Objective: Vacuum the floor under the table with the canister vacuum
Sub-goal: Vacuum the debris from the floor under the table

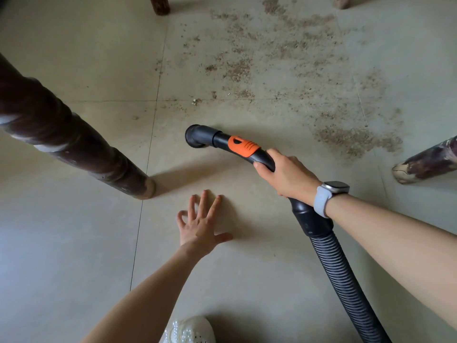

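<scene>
On the floor (74, 243), the left hand (200, 225) is pressed flat, fingers apart; the wand (237, 147) is clamped by the right hand (286, 175), nozzle beyond the fingertips.

A vacuum handle (243, 151) lies across the middle of the tiled floor (74, 243), its nozzle (196, 136) toward ten o'clock, touching the floor. The right hand (286, 175) wraps the handle, and the hose (346, 280) trails from it toward five o'clock. The left hand (201, 224) rests at six o'clock of the nozzle. Scattered debris (296, 58) lies from twelve to three o'clock. Table legs stand at nine (74, 144), three (425, 162) and twelve o'clock (159, 4). A shoe (190, 330) sits at six o'clock.
</scene>
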Motion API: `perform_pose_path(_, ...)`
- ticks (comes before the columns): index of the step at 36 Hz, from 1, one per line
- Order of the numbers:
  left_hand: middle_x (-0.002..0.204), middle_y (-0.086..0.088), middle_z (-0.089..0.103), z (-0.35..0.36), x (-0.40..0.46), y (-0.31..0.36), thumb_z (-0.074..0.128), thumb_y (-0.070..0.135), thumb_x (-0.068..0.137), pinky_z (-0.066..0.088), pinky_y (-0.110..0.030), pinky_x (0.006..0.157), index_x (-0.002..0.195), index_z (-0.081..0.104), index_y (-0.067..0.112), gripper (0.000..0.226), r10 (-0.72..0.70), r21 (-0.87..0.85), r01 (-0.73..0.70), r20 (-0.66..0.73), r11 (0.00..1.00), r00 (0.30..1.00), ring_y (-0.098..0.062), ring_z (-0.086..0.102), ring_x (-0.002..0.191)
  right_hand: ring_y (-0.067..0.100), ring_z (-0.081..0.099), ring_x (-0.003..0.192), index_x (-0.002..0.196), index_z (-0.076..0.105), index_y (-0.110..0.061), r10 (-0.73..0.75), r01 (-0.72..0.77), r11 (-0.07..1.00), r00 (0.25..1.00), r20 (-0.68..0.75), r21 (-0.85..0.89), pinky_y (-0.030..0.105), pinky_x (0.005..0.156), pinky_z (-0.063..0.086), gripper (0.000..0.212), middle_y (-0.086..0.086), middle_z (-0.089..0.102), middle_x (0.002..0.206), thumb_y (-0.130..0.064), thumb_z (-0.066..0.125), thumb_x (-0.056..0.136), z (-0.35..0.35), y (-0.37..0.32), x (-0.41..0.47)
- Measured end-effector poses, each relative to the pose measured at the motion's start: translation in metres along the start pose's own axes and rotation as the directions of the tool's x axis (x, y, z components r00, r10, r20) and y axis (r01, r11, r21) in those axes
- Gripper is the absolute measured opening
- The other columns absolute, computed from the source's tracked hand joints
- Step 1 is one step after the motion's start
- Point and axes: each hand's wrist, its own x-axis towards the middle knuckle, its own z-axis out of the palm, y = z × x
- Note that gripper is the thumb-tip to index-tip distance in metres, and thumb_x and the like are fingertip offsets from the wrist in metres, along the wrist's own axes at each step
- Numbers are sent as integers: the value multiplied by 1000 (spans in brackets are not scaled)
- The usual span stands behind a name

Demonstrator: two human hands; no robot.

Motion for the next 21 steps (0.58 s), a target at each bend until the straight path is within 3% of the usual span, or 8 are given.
perform_pose_path(9, 157, 3, -21, 0, 0, 0, 56, 72, 74, 11, -50, 110, 148, -10, 40, 104, -2, -6, 2, 14, 1000, 1000, -28, -17, 143, 32, 61, 55, 91, 41, -17, -12, 12, 1000, 996, 86, 6, 41, 55, 52, 30, 8, 59, 72, -47, 46, 93, 6, -5, 1)
perform_pose_path(15, 157, 4, -21, 1, 0, -1, 57, 71, 74, 10, -50, 110, 147, -9, 41, 104, 0, -15, 0, 11, 1000, 1000, -28, -17, 143, 35, 55, 62, 97, 42, -14, 13, -13, 1000, 1000, -10, -28, 34, 54, 42, 32, 6, 52, 68, -45, 45, 94, 8, -8, 3)
perform_pose_path(21, 156, 4, -23, 1, 0, -2, 56, 71, 75, 8, -52, 111, 147, -10, 41, 103, 9, -36, -8, 20, 999, 1000, -28, -20, 143, 37, 61, 63, 93, 41, -15, 24, -23, 999, 1000, -4, 46, 44, 60, 53, 31, 12, 59, 77, -45, 47, 92, 7, -10, 7)
